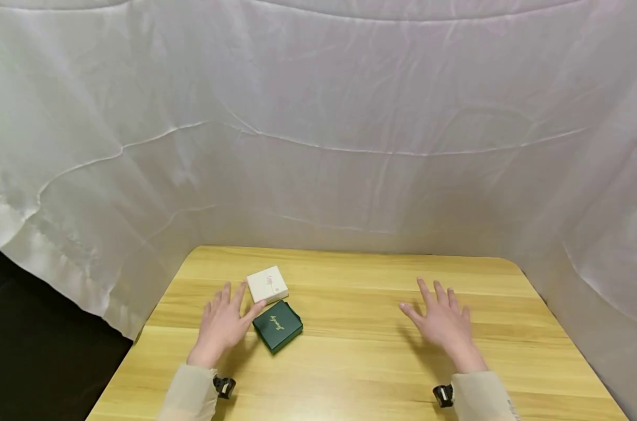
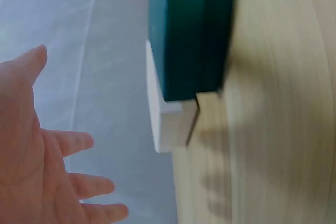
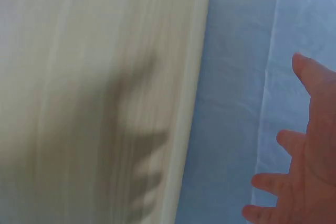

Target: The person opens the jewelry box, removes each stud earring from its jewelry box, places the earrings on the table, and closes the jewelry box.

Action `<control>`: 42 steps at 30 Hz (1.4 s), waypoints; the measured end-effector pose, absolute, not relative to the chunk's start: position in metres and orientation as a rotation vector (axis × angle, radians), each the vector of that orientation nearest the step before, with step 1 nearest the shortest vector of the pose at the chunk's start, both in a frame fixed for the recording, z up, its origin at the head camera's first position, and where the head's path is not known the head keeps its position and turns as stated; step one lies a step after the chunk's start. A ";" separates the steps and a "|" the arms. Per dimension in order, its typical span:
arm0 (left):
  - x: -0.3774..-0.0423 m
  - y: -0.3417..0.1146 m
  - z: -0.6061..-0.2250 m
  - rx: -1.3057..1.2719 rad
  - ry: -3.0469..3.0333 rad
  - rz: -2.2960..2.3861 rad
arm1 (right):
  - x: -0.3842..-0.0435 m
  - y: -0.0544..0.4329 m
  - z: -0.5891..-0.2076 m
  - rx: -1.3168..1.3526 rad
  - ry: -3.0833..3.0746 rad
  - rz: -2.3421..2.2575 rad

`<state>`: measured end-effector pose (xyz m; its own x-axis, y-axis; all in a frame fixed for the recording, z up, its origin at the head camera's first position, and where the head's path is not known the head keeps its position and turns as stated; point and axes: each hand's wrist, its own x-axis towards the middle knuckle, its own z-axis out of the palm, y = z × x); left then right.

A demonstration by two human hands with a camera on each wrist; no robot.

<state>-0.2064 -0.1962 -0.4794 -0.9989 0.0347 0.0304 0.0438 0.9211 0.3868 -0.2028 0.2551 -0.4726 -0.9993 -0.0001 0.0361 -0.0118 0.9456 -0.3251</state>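
Note:
My left hand (image 1: 224, 320) hovers with spread fingers at the left of two small boxes, holding neither. The dark green box (image 1: 278, 326), with gold script on its lid, is nearest its thumb. Just behind it lies a white box (image 1: 267, 285) with faint pink lettering, close to the left fingertips. In the left wrist view the green box (image 2: 191, 35) partly hides the white box (image 2: 170, 121), and the left hand (image 2: 37, 156) is seen apart from both. My right hand (image 1: 445, 320) is held over bare wood, fingers spread, its shadow (image 3: 131, 145) falling on the table.
The wooden table (image 1: 360, 356) has rounded far corners. A pale satin curtain (image 1: 350, 117) hangs behind it and along both sides. At the lower left is a dark area (image 1: 40, 339) beyond the curtain. Each wrist wears a small black camera (image 1: 225, 386).

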 end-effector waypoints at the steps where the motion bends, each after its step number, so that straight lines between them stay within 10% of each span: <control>1: -0.205 -0.195 -0.478 -0.062 -3.056 -0.637 | -0.202 0.252 -0.473 0.020 -3.063 0.515; 42: -0.180 -0.137 -0.506 -0.080 -2.972 -1.023 | -0.204 0.104 -0.513 0.522 -2.950 1.361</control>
